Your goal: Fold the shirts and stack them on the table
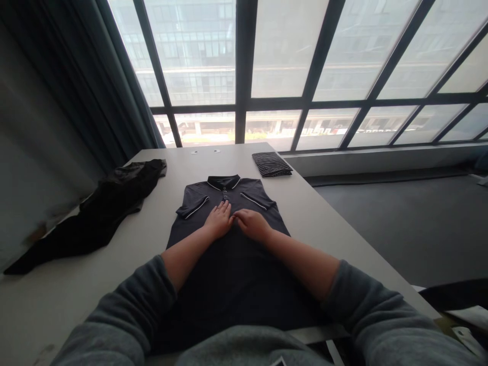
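A dark grey polo shirt (236, 274) lies face up on the white table, its collar (223, 182) pointing toward the window. Both short sleeves, trimmed with a white line, are laid inward over the chest. My left hand (218, 219) rests flat on the chest just below the buttons, fingers stretched out. Close beside it, my right hand (251, 223) is on the shirt with its fingers bent and drawn together at the cloth. The fingertips of the right hand meet the left thumb near the shirt's middle. My forearms cover parts of the shirt's sides.
A rumpled black garment (102, 213) lies along the left side of the table (320, 213). At the far right corner sits a folded black-and-white striped cloth (271, 164). A dark curtain (80, 76) hangs at the left, and large windows stand behind the table.
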Tool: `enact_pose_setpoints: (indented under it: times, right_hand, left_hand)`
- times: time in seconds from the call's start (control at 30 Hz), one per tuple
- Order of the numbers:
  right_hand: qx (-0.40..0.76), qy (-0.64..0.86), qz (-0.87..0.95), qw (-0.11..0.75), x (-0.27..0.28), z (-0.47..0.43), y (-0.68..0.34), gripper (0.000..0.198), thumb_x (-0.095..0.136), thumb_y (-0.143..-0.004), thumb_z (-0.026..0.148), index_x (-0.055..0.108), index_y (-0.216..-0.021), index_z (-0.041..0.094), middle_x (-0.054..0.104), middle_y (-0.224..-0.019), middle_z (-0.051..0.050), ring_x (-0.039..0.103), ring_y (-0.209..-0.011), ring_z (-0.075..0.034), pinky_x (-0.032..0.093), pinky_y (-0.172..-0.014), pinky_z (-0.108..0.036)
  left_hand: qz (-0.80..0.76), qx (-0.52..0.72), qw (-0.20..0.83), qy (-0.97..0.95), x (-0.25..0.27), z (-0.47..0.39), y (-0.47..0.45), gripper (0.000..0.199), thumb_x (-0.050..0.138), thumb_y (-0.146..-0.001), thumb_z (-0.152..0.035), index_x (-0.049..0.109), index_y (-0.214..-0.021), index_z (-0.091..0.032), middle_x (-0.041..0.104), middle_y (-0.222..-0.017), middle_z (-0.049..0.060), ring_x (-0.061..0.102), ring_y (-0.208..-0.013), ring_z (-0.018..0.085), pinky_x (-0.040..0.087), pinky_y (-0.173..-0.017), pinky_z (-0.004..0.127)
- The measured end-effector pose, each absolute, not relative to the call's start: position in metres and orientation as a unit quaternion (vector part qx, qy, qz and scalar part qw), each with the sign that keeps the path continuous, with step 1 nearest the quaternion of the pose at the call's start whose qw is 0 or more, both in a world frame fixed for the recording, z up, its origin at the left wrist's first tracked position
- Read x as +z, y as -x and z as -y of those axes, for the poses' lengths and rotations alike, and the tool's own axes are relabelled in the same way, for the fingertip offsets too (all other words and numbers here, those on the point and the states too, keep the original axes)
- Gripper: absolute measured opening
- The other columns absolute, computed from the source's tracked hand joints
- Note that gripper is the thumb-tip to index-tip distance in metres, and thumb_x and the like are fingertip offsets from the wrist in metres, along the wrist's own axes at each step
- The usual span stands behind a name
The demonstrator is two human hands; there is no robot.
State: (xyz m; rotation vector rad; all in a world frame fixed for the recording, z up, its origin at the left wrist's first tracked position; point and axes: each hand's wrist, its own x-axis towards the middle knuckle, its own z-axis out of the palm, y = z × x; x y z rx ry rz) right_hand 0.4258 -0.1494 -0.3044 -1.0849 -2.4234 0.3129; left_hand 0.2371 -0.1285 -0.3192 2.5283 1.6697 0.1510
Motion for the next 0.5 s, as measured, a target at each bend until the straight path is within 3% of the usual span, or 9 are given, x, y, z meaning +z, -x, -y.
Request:
enact_pose_setpoints:
  times: [0.13,0.23,0.5]
  right_hand:
    - [0.081,0.453,0.869,0.181,-0.329,0.121,-0.453,0.053,0.048,-0.105,0.028,0.055,-0.154,0.011,0.052,-0.161,-0.019,0.047,-0.151,-0.03,0.034,-0.127,-0.049]
    - [0.09,0.467,0.873,0.106,-0.342,0.115,-0.459,0.065,0.046,-0.107,0.045,0.045,-0.163,0.011,0.034,-0.172,-0.018,0.029,-0.161,-0.035,0.024,-0.131,-0.055]
    - [0.104,0.467,0.872,0.102,-0.344,0.115,-0.459,0.07,0.042,-0.108,0.054,0.041,-0.166,0.015,0.03,-0.174,-0.014,0.026,-0.162,-0.033,0.02,-0.132,-0.052]
  left_hand:
    - [-0.567,0.044,0.067,-0.82,-0.334,0.137,-0.248,0.07,0.032,-0.109,-0.053,0.035,-0.167,-0.014,0.025,-0.176,0.016,0.021,-0.164,0.035,0.019,-0.131,0.055]
    - [-0.599,0.039,0.062,-0.797,-0.338,0.146,-0.232,0.073,0.032,-0.108,-0.058,0.035,-0.168,-0.016,0.022,-0.177,0.016,0.02,-0.164,0.037,0.02,-0.131,0.056]
    - [-0.64,0.023,0.005,-0.768,-0.35,0.195,-0.135,0.07,0.029,-0.108,-0.052,0.035,-0.168,-0.016,0.029,-0.175,0.014,0.027,-0.162,0.034,0.025,-0.13,0.056]
